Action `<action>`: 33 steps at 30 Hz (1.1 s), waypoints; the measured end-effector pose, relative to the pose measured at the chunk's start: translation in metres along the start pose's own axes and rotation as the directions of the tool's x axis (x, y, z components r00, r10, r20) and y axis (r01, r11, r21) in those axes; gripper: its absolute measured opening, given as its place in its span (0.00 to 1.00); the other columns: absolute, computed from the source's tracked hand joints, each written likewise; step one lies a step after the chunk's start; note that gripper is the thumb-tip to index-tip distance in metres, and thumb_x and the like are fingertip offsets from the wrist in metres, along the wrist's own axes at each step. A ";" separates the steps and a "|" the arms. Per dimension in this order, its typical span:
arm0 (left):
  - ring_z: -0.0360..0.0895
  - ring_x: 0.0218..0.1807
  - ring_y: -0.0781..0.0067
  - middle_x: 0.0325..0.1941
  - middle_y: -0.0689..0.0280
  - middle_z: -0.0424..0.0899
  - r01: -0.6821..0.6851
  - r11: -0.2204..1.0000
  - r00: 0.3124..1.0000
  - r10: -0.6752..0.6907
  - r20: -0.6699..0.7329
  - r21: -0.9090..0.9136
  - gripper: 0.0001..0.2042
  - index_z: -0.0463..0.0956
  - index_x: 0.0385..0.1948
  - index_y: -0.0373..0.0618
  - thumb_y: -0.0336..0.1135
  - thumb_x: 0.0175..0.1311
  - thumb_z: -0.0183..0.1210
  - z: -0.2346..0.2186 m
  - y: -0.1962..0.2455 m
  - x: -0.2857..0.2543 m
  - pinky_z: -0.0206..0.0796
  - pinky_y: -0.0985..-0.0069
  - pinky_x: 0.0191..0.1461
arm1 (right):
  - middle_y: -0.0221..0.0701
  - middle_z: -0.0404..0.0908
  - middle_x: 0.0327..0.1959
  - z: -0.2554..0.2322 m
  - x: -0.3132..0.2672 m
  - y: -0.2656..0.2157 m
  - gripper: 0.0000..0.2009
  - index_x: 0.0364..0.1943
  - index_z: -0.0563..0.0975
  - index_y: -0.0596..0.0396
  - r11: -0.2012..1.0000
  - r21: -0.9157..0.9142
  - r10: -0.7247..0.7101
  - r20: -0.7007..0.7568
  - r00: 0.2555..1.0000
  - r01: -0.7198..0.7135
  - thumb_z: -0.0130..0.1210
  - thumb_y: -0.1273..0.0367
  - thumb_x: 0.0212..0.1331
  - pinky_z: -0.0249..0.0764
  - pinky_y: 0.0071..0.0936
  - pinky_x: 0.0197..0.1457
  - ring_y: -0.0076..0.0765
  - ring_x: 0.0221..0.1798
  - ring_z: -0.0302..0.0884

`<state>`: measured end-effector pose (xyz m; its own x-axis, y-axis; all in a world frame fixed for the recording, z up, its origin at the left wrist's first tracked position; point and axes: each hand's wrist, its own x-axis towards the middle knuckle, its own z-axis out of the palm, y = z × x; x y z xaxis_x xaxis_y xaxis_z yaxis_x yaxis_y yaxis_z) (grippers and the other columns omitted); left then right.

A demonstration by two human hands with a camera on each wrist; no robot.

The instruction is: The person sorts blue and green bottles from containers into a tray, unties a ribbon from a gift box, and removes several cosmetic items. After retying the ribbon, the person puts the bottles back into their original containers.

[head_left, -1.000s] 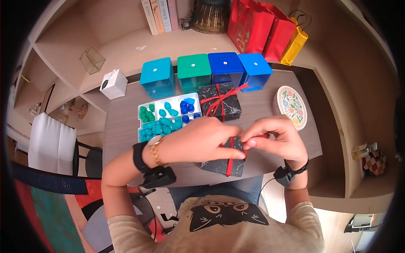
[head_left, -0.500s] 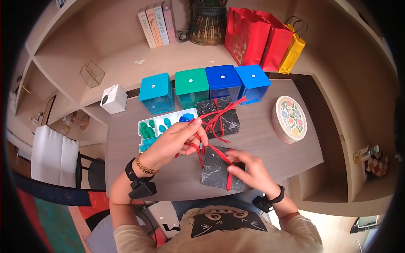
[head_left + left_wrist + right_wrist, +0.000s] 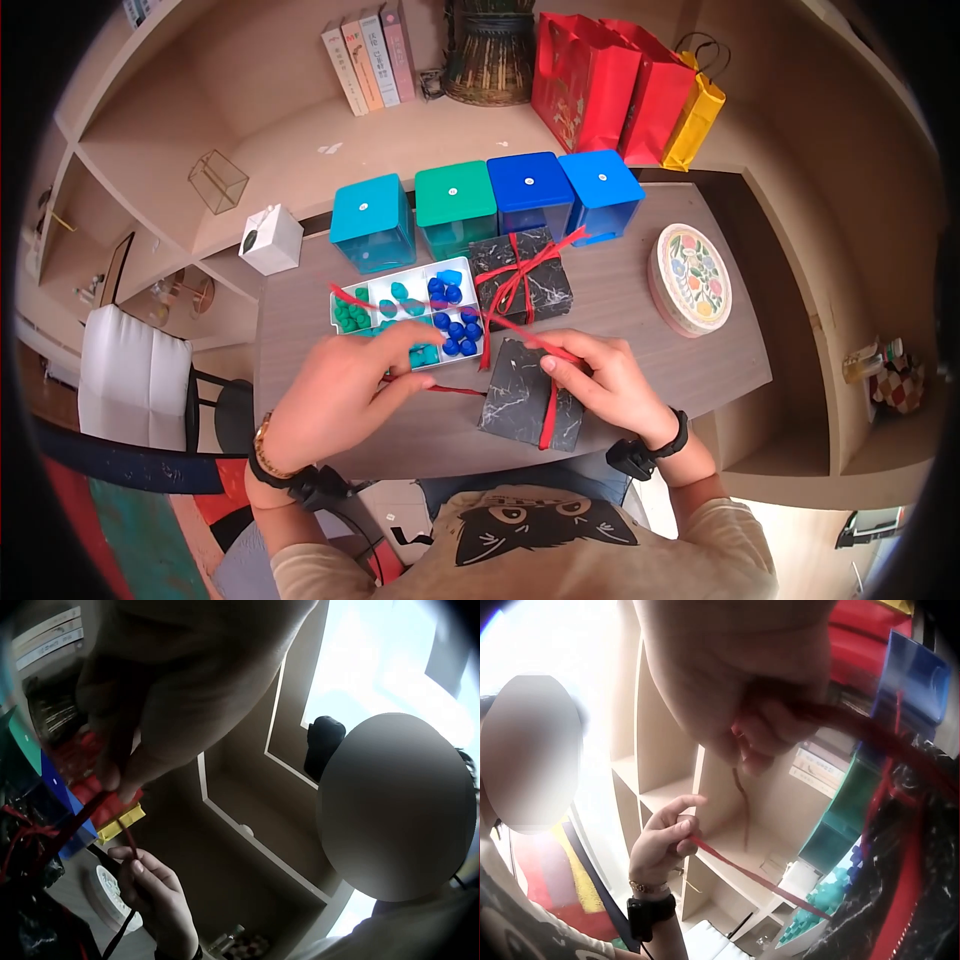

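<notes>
A black marbled gift box [image 3: 520, 400] lies near the front edge of the table with red ribbon [image 3: 548, 418] around it. To its left, over the front of the tray, my left hand [image 3: 340, 395] pinches one ribbon end, drawn out from the box as the right wrist view shows. Over the box's right corner, my right hand [image 3: 610, 385] pinches another length of ribbon between thumb and fingers. From there a loose ribbon tail [image 3: 400, 302] stretches leftward across the tray. Behind stands a second black marbled box [image 3: 540, 285], tied with a red ribbon bow.
A white divided tray [image 3: 476, 362] holds several green, teal and blue pieces. Behind it stand teal [image 3: 370, 210], green [image 3: 455, 200], dark blue [image 3: 530, 185] and bright blue [image 3: 603, 185] lidded boxes. A round floral tin [image 3: 690, 280] sits at the right.
My hands were close together over the near box, then the left swung toward the far box with ribbon. Now it is lower and further left, the ribbon drawn out; the right stays by the box.
</notes>
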<state>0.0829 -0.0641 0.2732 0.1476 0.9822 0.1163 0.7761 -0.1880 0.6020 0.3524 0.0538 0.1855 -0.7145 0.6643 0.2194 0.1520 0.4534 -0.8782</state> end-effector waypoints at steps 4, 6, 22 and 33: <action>0.76 0.25 0.65 0.22 0.64 0.79 -0.158 0.987 0.986 0.159 0.048 -0.017 0.13 0.81 0.50 0.45 0.28 0.64 0.67 -0.008 0.011 0.011 0.67 0.73 0.32 | 0.39 0.86 0.37 0.013 0.012 0.000 0.12 0.53 0.82 0.56 0.981 -0.053 -0.185 0.059 0.981 0.188 0.59 0.69 0.69 0.77 0.34 0.36 0.40 0.32 0.84; 0.78 0.27 0.66 0.25 0.64 0.81 -0.266 0.960 0.960 0.272 0.069 -0.087 0.12 0.82 0.49 0.45 0.29 0.64 0.66 -0.002 0.016 0.028 0.68 0.72 0.34 | 0.39 0.86 0.39 0.019 0.017 -0.004 0.12 0.51 0.83 0.56 0.984 -0.031 -0.169 0.179 0.969 0.177 0.60 0.67 0.68 0.77 0.35 0.37 0.41 0.32 0.84; 0.83 0.50 0.75 0.44 0.63 0.84 0.328 0.668 0.778 0.211 0.592 -0.668 0.13 0.73 0.57 0.35 0.25 0.75 0.50 0.115 -0.061 0.098 0.75 0.74 0.60 | 0.34 0.81 0.41 -0.012 0.004 0.035 0.08 0.39 0.82 0.61 0.956 0.291 -0.069 0.375 0.924 -0.047 0.53 0.72 0.73 0.77 0.26 0.41 0.28 0.36 0.80; 0.82 0.54 0.75 0.53 0.61 0.85 0.363 0.571 0.683 0.374 0.627 -0.736 0.18 0.75 0.57 0.33 0.26 0.67 0.65 0.137 -0.089 0.100 0.74 0.76 0.58 | 0.31 0.85 0.50 -0.005 0.000 0.025 0.14 0.39 0.85 0.56 0.676 -0.517 -0.406 0.334 0.851 0.525 0.62 0.70 0.45 0.79 0.34 0.49 0.38 0.51 0.81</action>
<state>0.1123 0.0506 0.1231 0.7756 0.6016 -0.1910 0.0456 0.2484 0.9676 0.3593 0.0683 0.1655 -0.8974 0.1827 0.4017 0.0800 0.9626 -0.2589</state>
